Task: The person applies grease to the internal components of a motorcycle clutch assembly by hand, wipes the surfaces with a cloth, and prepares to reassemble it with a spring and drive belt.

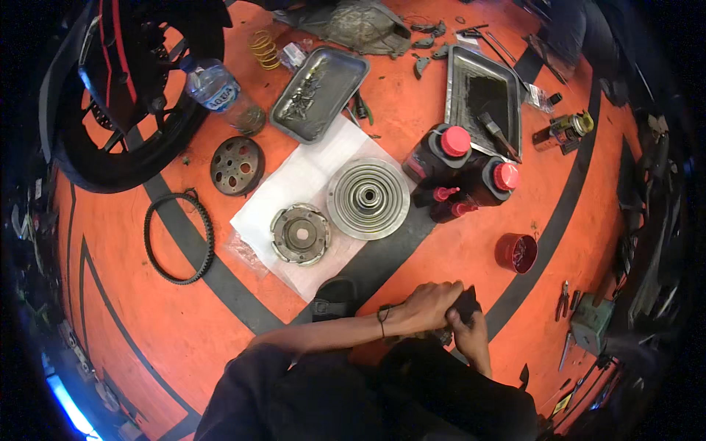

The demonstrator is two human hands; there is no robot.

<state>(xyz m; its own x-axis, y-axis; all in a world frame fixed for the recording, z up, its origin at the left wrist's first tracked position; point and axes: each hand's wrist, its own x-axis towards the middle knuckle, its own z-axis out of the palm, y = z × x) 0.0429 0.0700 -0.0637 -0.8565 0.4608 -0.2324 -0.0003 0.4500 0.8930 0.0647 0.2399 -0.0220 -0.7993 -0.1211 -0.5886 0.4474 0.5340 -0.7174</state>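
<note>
Close to my body, both hands work together over a greyish metal part [446, 336], mostly hidden by my arms. My left hand [429, 307] reaches across with its fingers curled closed; what they grip is hidden. Beside it, my right hand [473, 342] is closed around a small dark piece [464, 303], perhaps a cloth, whose kind I cannot make out. Ahead of my hands, a round clutch assembly [301, 234] and a ringed metal pulley [368, 197] lie on a white sheet [276, 184].
At left are a drive belt [149, 234], a clutch bell [237, 166], a water bottle [220, 94] and a motorcycle wheel [95, 165]. A parts tray [346, 66] stands ahead. Red-capped bottles [434, 154], a brush [500, 136] in a fluid tray [450, 84] and a red cup [507, 253] are right.
</note>
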